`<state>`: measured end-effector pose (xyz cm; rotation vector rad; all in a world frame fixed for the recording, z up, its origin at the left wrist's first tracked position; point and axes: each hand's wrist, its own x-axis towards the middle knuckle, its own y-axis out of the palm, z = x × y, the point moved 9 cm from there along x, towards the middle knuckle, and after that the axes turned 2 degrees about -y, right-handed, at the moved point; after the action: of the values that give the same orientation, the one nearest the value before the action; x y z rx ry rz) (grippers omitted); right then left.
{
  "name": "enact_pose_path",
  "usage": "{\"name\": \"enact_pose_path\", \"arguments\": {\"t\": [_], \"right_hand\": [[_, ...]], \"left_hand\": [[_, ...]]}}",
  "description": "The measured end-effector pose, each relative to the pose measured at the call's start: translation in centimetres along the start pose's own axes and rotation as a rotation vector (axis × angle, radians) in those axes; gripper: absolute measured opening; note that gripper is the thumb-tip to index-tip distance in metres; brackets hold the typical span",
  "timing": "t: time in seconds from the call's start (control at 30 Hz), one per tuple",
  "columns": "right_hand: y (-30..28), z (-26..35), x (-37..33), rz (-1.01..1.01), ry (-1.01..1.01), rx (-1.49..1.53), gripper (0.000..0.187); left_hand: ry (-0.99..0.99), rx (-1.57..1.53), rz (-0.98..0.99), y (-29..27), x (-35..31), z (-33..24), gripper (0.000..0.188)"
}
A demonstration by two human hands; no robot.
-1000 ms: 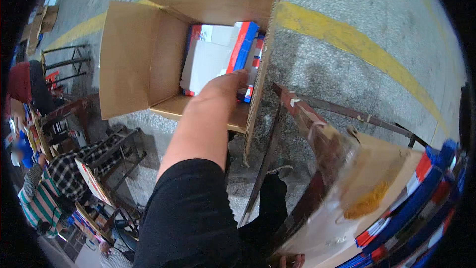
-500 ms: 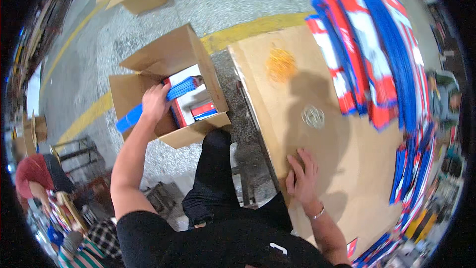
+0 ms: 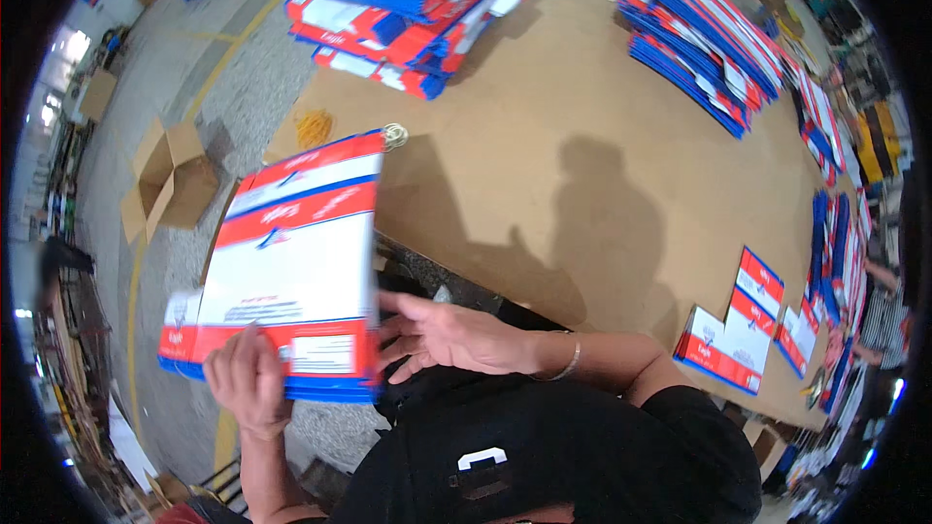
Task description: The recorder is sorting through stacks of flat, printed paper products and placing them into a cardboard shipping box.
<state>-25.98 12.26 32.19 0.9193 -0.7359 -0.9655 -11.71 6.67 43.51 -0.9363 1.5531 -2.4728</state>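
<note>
Red-white-blue carton bundle (image 3: 291, 267)
Left hand (image 3: 247, 380) over its lower edge, fingers' grip I can't tell; right hand (image 3: 464, 335) alongside it, fingers apart

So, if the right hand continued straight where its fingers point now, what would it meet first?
The right hand would probably meet the red, white and blue printed stack, at its right edge. Depth is unclear here, so the two may already be touching.

The cardboard stack (image 3: 291, 267) is showing red and white bands with blue edges. The table (image 3: 485, 155) is showing plain tan, the small tangle (image 3: 314, 128) yellow-orange. The shirt (image 3: 621, 456) is showing mostly black; the floor (image 3: 218, 15) is showing grey with yellow lines (image 3: 225, 439).
</note>
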Motion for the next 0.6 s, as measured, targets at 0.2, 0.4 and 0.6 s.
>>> {"name": "enact_pose_path", "arguments": {"t": [0.2, 0.4, 0.6], "right_hand": [[-1.7, 8.7, -12.9, -0.792, -0.457, -0.295, 0.048], [-6.7, 10.2, -26.7, -1.028, -0.728, -0.369, 0.054], [-11.6, 11.9, -32.5, -1.214, -0.774, -0.686, 0.040]], "left_hand": [[0.393, -0.291, -0.157, 0.5, 8.9, -14.3, 0.020], [0.459, -0.536, -0.328, 3.9, 10.8, -24.4, 0.027], [0.335, -1.028, 0.049, 9.1, 9.1, -26.1, 0.049]]}}
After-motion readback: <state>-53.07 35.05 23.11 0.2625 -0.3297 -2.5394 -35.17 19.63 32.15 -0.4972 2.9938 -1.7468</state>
